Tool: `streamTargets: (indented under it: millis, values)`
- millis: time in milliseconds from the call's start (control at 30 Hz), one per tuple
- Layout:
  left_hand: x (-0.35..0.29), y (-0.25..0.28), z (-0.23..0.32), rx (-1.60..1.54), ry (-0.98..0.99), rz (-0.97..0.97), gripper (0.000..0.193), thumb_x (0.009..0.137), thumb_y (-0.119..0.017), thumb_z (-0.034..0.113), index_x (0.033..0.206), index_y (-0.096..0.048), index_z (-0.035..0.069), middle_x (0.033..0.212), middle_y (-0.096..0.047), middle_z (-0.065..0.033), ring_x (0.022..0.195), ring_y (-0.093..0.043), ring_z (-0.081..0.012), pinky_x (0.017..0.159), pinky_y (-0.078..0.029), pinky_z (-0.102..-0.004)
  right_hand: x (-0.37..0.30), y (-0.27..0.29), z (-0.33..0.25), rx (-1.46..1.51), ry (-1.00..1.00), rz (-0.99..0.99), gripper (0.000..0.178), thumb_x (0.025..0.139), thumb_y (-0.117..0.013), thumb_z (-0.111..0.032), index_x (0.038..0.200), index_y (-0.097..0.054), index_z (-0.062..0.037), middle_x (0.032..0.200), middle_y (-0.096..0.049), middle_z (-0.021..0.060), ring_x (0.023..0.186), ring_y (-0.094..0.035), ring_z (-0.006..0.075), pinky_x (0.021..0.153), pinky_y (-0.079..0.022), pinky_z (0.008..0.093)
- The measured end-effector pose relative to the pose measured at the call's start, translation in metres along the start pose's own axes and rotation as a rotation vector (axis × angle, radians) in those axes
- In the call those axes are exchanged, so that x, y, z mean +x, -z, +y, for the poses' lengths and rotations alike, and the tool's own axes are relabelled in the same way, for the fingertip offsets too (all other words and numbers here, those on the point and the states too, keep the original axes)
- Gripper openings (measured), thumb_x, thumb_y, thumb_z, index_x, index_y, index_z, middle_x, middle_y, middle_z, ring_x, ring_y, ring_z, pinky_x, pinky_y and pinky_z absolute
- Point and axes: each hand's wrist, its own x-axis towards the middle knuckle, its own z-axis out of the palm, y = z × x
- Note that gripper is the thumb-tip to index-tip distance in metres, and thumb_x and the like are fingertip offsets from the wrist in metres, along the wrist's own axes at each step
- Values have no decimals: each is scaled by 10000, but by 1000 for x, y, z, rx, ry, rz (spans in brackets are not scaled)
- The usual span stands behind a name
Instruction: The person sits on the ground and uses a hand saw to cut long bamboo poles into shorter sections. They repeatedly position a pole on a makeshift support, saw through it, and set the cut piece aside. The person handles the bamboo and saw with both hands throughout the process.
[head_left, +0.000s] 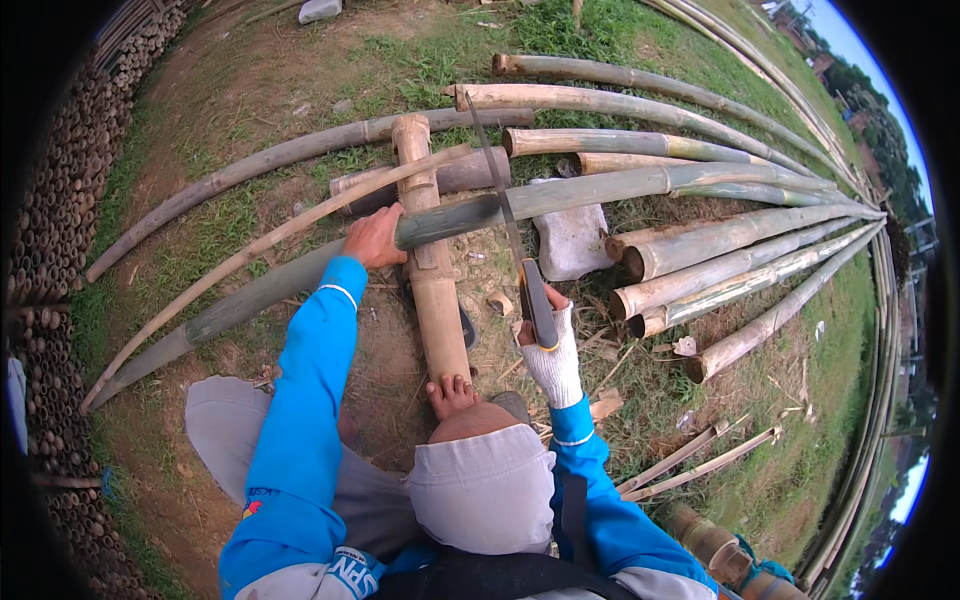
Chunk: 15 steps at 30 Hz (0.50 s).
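Observation:
A long green bamboo pole [600, 189] runs from the lower left to the right, lying across a thick bamboo log [441, 305]. My left hand [375, 240], bare, grips this pole just left of the log. My right hand [552, 365], in a white fingerless glove, is closed round the dark handle of a hand saw [538, 300]. The saw's thin blade points away from me and crosses the pole right of the log; whether its teeth have cut in, I cannot tell. My bare foot [452, 396] rests on the log's near end.
Several bamboo poles [690, 240] fan out at the right, their cut ends toward me. A pale stone block [572, 240] sits under the green pole. A thin bamboo strip [270, 237] lies over the log. Stacked bamboo [45, 220] lines the left side.

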Motion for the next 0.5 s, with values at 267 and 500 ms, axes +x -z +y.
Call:
streamTargets:
  millis: [267,500]
  values:
    - [-15,-9,1,44,-3,166,759,672,-921,271,1306,-546,90,1172,-658,-199,1107,-671,-471,909,-553,-588,-67,24,1,47,0,-15,593,947,-604,-17,1518,-446,-16,1316,-584,142,1093,-623,210,979,-526,365]
    - [6,-12,12,-8,-20,114,731,666,-903,285,1284,-561,98,1153,-650,-196,1087,-656,-470,912,-529,-601,87,-21,18,133,51,-11,645,898,-596,79,1514,-462,-55,1310,-584,123,1133,-575,208,1031,-481,336]
